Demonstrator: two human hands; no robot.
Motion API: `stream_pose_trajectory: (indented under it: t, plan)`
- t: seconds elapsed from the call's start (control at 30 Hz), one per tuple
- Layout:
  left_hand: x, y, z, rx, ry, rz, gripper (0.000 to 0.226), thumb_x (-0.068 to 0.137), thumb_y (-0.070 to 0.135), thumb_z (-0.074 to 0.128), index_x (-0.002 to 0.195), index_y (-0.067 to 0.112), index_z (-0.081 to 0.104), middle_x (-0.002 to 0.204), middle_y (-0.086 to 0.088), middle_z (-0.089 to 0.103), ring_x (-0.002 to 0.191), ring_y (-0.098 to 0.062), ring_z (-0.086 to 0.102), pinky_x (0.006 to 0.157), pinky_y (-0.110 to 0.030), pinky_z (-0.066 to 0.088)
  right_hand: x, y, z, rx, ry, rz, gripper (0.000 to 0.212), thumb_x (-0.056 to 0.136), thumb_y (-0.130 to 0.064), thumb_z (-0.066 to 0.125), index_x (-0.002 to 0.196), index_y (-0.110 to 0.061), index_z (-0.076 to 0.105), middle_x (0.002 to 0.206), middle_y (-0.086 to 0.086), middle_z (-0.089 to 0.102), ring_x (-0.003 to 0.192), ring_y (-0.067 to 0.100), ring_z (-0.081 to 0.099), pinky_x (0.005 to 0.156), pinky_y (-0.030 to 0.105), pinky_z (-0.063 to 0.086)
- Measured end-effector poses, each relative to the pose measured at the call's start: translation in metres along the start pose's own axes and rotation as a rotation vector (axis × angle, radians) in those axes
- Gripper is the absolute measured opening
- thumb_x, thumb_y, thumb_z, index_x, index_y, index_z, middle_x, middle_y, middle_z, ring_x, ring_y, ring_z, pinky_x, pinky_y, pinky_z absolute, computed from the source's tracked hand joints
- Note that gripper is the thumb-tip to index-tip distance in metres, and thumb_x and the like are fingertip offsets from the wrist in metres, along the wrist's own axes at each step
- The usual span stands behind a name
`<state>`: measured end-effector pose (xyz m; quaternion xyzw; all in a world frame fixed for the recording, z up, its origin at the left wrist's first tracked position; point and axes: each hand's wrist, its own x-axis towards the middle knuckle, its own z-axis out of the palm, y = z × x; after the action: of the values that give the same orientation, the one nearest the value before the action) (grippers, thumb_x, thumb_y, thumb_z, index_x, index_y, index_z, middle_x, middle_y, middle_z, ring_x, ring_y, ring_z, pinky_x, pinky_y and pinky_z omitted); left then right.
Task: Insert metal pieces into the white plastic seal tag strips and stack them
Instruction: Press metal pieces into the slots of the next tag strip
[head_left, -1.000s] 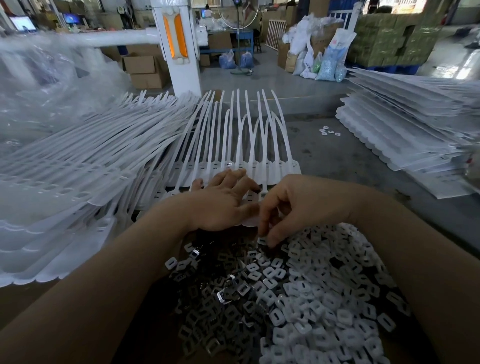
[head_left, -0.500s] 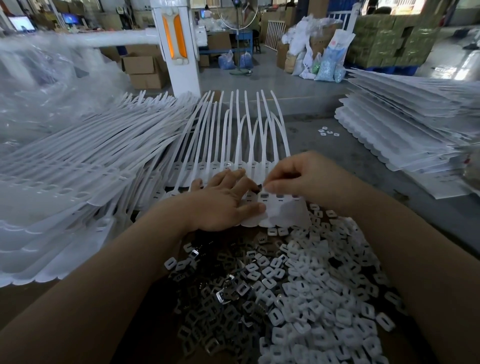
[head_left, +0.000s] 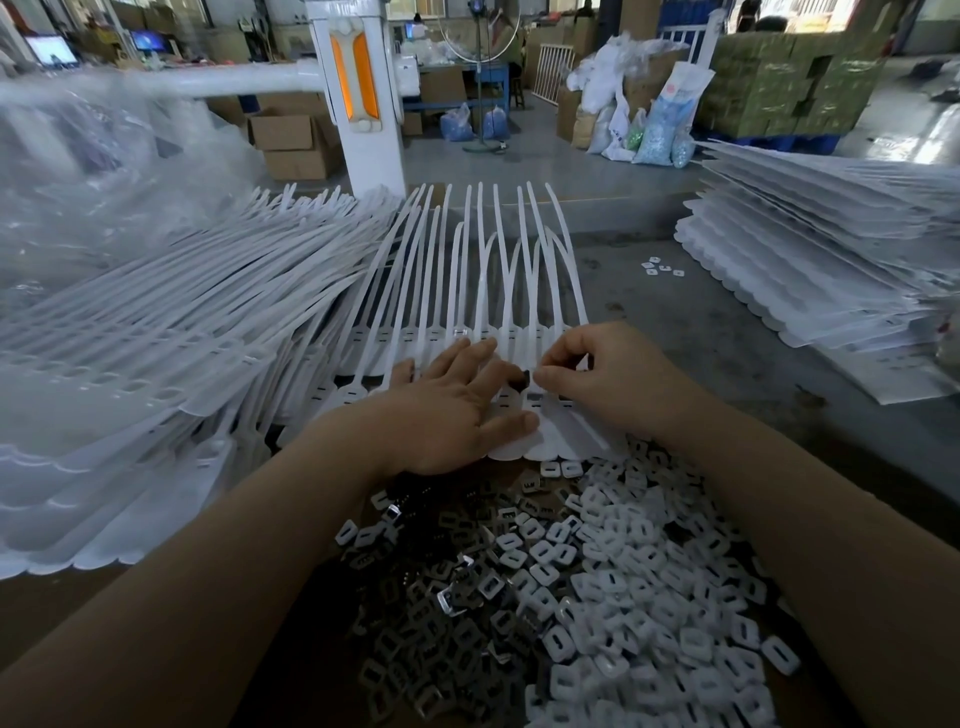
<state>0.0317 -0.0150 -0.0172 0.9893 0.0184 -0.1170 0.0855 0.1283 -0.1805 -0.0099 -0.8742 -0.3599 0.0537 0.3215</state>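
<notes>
At the far left a large heap of white seal tag strips (head_left: 171, 358) is seen on the tabletop (head_left: 727, 353), the long tails slanting up and to the right and the flat tag heads turned toward the near left edge. Just right of it, one sheet of joined seal tag strips (head_left: 498, 291) is laid with its long axis running away from the person, tails pointing to the far side and tag heads nearest the hands. The left hand (head_left: 447, 410) is laid flat on those tag heads, its fingers straight and spread, pressing them down. Beside it, nearly touching, the right hand (head_left: 613, 374) is curled, and a small dark metal piece (head_left: 524, 378) is pinched between thumb and forefinger just above the slot in a tag head. In the foreground a pile of dark metal pieces (head_left: 447, 623) is heaped, with a pile of white plastic clips (head_left: 649, 597) to its right. At the far right a second stack of white strip sheets (head_left: 821, 260) is seen, its scalloped head edge facing left.
</notes>
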Motion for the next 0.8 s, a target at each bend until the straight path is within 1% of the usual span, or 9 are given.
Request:
stream_pose_trajectory:
  t: [0.17, 0.27, 0.37, 0.43, 0.5, 0.57, 0.7, 0.73, 0.8]
  plan:
    - [0.0007, -0.0013, 0.0011, 0.007, 0.01, 0.003, 0.063, 0.092, 0.07, 0.022, 0.148, 0.043, 0.014, 0.164, 0.009, -0.013, 0.149, -0.014, -0.02, 0.117, -0.058, -0.01, -0.0017, -0.0025, 0.0006, -0.039, 0.01, -0.008, 0.014, 0.088, -0.038, 0.067, 0.075, -0.037, 0.061, 0.08, -0.017, 0.063, 0.08, 0.0, 0.057, 0.094, 0.047, 0.046]
    - [0.0008, -0.0016, 0.0019, 0.001, 0.028, 0.005, 0.064, 0.09, 0.072, 0.023, 0.147, 0.042, 0.015, 0.164, 0.009, -0.012, 0.149, -0.014, -0.018, 0.117, -0.057, -0.01, -0.0018, -0.0028, 0.0006, -0.035, 0.009, 0.006, 0.016, 0.088, -0.039, 0.067, 0.073, -0.037, 0.061, 0.08, -0.017, 0.063, 0.081, 0.0, 0.056, 0.097, 0.05, 0.043]
    - [0.0015, -0.0017, 0.0028, 0.025, 0.042, -0.021, 0.079, 0.087, 0.075, 0.021, 0.153, 0.036, 0.004, 0.163, 0.009, -0.017, 0.148, -0.012, -0.021, 0.118, -0.056, -0.011, -0.0021, -0.0035, -0.0003, -0.036, -0.003, 0.014, 0.016, 0.088, -0.04, 0.067, 0.073, -0.038, 0.06, 0.081, -0.018, 0.062, 0.084, 0.003, 0.056, 0.099, 0.051, 0.042]
    - [0.0022, -0.0015, 0.0029, 0.069, 0.025, -0.066, 0.094, 0.08, 0.08, 0.014, 0.155, 0.03, -0.01, 0.16, 0.007, -0.027, 0.145, -0.011, -0.027, 0.117, -0.057, -0.013, -0.0021, -0.0044, -0.0005, -0.032, -0.012, 0.016, 0.016, 0.088, -0.039, 0.066, 0.074, -0.037, 0.059, 0.082, -0.018, 0.062, 0.086, 0.006, 0.057, 0.098, 0.052, 0.042]
    - [0.002, -0.0005, 0.0028, 0.097, 0.001, -0.101, 0.104, 0.07, 0.083, 0.007, 0.154, 0.026, -0.019, 0.157, 0.005, -0.035, 0.143, -0.012, -0.033, 0.117, -0.057, -0.014, -0.0022, -0.0052, 0.0008, -0.02, -0.014, 0.018, 0.014, 0.089, -0.037, 0.066, 0.076, -0.036, 0.06, 0.082, -0.017, 0.062, 0.089, 0.008, 0.058, 0.098, 0.053, 0.042]
    - [0.0015, 0.0008, 0.003, 0.098, -0.012, -0.12, 0.107, 0.066, 0.084, 0.005, 0.153, 0.027, -0.021, 0.156, 0.004, -0.037, 0.142, -0.015, -0.036, 0.116, -0.058, -0.015, -0.0017, -0.0056, 0.0018, -0.005, -0.009, 0.019, 0.012, 0.09, -0.035, 0.064, 0.079, -0.034, 0.061, 0.083, -0.016, 0.062, 0.089, 0.01, 0.059, 0.098, 0.053, 0.042]
    - [0.0016, 0.0027, 0.0026, 0.079, -0.022, -0.144, 0.107, 0.065, 0.084, 0.005, 0.153, 0.028, -0.02, 0.157, 0.003, -0.035, 0.144, -0.027, -0.032, 0.116, -0.06, -0.013, -0.0011, -0.0048, 0.0002, 0.031, -0.017, 0.035, 0.011, 0.09, -0.034, 0.064, 0.079, -0.033, 0.062, 0.084, -0.015, 0.063, 0.074, 0.002, 0.052, 0.098, 0.055, 0.042]
    - [0.0019, 0.0029, 0.0024, 0.081, -0.025, -0.144, 0.107, 0.065, 0.084, 0.005, 0.153, 0.028, -0.019, 0.157, 0.003, -0.034, 0.144, -0.027, -0.031, 0.116, -0.06, -0.013, -0.0012, -0.0047, -0.0001, 0.023, -0.023, 0.032, 0.011, 0.09, -0.034, 0.064, 0.079, -0.033, 0.062, 0.084, -0.015, 0.063, 0.074, 0.002, 0.052, 0.099, 0.055, 0.042]
    - [0.0028, 0.003, 0.0024, 0.088, -0.023, -0.141, 0.107, 0.065, 0.084, 0.005, 0.153, 0.028, -0.018, 0.158, 0.003, -0.033, 0.145, -0.027, -0.028, 0.116, -0.06, -0.013, -0.0012, -0.0051, 0.0001, -0.011, -0.029, 0.018, 0.008, 0.089, -0.036, 0.065, 0.082, -0.032, 0.063, 0.086, -0.013, 0.063, 0.083, 0.008, 0.057, 0.098, 0.053, 0.043]
